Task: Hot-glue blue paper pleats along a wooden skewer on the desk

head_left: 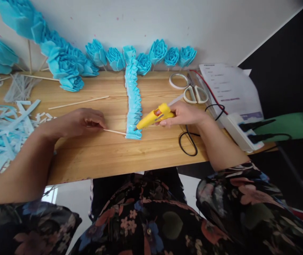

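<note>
A long strip of pleated blue material [134, 102] lies down the middle of the wooden table, its near end folded over. My left hand [87, 121] pinches a thin wooden stick [115, 132], whose far tip meets the strip's near end. In my right hand [186, 114] is a yellow hot glue gun [154, 117], with a clear glue stick [176, 100] poking out of its back. The gun's nozzle points down at the strip, close to the near end; whether it touches I cannot tell. Another bare stick [78, 102] rests beyond my left hand.
Several blue flowers [158, 51] stand along the wall, and more [63, 63] cluster at left. Blue and white scraps [5, 131] pile up by my left arm. Scissors [195, 92], a tape roll [179, 81], a paper sheet [231, 88], a power strip [243, 132] and a black cable [188, 143] are at right.
</note>
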`<state>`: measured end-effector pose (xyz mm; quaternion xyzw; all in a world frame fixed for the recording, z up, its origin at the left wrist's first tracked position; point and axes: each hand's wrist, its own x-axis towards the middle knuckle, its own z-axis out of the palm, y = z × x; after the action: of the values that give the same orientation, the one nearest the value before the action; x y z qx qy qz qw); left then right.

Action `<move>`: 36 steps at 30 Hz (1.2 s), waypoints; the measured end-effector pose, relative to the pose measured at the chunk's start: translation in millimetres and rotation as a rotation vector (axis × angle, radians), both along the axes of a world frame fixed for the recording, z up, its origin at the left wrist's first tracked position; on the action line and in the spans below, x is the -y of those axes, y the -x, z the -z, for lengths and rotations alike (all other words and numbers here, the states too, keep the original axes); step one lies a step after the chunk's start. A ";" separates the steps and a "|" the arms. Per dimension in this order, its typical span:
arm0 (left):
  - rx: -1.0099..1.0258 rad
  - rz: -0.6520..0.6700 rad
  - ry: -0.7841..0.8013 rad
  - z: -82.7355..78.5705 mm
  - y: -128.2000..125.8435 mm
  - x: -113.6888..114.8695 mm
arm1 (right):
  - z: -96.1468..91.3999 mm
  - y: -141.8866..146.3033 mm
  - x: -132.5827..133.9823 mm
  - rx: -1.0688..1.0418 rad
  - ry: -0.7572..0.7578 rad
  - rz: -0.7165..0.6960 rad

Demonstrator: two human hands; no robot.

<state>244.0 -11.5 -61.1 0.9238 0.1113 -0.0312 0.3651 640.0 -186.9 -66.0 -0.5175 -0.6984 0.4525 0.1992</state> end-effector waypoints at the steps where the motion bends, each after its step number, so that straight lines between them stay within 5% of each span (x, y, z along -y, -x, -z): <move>1: 0.007 -0.001 0.001 0.2 -0.1 0.3 | 0.3 0.9 -0.5 0.019 0.017 -0.011; 36: 0.028 0.005 0.008 4.1 -0.3 -2.3 | 8.5 0.1 -4.9 0.017 0.027 -0.042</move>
<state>244.2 -9.2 -65.2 0.9229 0.1037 -0.0198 0.3703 639.8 -182.0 -74.5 -0.5091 -0.7047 0.4617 0.1765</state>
